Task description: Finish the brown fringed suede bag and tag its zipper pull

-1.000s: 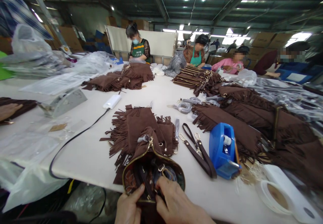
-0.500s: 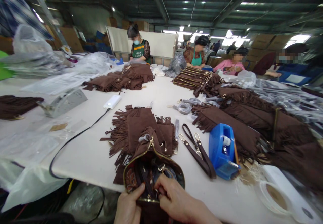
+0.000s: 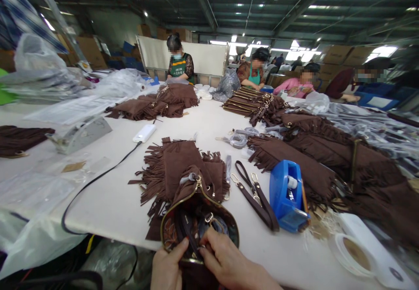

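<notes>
A brown fringed bag (image 3: 183,163) lies at the table's front edge, its gold zipper open toward me. Inside are dark straps (image 3: 187,229), a metal clasp and a printed lining. My left hand (image 3: 168,261) grips the bag's near left rim, thumb over the zipper edge. With fingers pinched together, my right hand (image 3: 222,253) reaches into the opening beside the straps; what its fingertips hold is too small to make out. Right of the bag lie brown wrist straps (image 3: 257,198) with gold clips.
A blue tape dispenser (image 3: 288,194) stands right of the straps, with a white tape roll (image 3: 353,255) nearer me. Brown fringed bags (image 3: 310,168) pile up at right. A white device (image 3: 144,133) trails a black cable. Several people work across the table.
The view has shifted slightly. My right hand's fingers have moved a little inside the bag's opening; my left hand keeps its grip on the rim.
</notes>
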`<state>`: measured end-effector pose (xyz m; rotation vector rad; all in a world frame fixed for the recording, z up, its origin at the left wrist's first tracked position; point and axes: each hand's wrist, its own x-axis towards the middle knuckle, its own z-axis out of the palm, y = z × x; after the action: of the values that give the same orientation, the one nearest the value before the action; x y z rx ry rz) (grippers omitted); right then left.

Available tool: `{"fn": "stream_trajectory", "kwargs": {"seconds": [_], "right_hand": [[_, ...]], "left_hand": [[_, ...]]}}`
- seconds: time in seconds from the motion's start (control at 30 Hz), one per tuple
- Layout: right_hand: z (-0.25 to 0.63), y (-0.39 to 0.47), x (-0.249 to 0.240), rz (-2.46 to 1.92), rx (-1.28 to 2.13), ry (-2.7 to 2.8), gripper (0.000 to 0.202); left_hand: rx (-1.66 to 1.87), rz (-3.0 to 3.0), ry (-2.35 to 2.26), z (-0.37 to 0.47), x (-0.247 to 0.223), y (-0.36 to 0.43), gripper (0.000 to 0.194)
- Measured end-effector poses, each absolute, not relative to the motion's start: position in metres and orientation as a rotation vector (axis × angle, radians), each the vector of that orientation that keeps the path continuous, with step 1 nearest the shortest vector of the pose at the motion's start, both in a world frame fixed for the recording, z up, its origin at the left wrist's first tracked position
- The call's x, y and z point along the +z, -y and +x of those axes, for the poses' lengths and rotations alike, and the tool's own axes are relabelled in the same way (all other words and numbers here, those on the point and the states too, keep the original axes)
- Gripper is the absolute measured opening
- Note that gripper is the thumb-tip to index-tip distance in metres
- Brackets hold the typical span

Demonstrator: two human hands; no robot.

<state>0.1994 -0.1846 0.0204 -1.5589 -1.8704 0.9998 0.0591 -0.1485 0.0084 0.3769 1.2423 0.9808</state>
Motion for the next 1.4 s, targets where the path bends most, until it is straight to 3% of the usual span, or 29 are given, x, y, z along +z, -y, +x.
{"fn": "stream_trajectory", "kwargs": {"seconds": [0.17, 0.3, 0.37, 0.47, 0.6, 0.73, 1.1, 1.23, 1.4], "right_hand": [[0.192, 0.189, 0.007, -1.532, 0.679, 1.872, 0.013], [0.190, 0.190, -0.001, -1.483, 0.592, 1.801, 0.019], [0.189, 0.190, -0.004, -1.453, 0.597, 1.718, 0.022], [0.188, 0.192, -0.005, -1.445, 0.665, 1.533, 0.023], [0.186, 0.194, -0.003, -1.462, 0.661, 1.409, 0.025], [0.182, 0.190, 0.001, -1.474, 0.867, 1.106, 0.025], [0.204, 0.190, 0.028, -1.221, 1.352, 0.679, 0.034], [0.225, 0.200, 0.043, -0.871, 1.533, 0.586, 0.035], [0.231, 0.207, 0.043, -0.823, 1.538, 0.671, 0.037]], "left_hand": [[1.191, 1.161, -1.690, 0.055, -0.002, 0.157, 0.069], [1.380, 2.044, -1.346, 0.044, -0.010, 0.159, 0.038], [1.187, 2.242, -1.028, 0.040, -0.013, 0.155, 0.041], [0.948, 2.088, -0.953, 0.044, -0.010, 0.148, 0.040], [0.788, 1.810, -1.119, 0.062, 0.007, 0.142, 0.023], [0.695, 1.628, -1.097, 0.073, 0.022, 0.139, 0.008], [0.775, 1.433, -1.100, 0.069, 0.010, 0.140, 0.018], [0.792, 1.369, -1.117, 0.067, 0.011, 0.138, 0.017], [0.822, 1.366, -1.129, 0.066, 0.015, 0.137, 0.013]]}}
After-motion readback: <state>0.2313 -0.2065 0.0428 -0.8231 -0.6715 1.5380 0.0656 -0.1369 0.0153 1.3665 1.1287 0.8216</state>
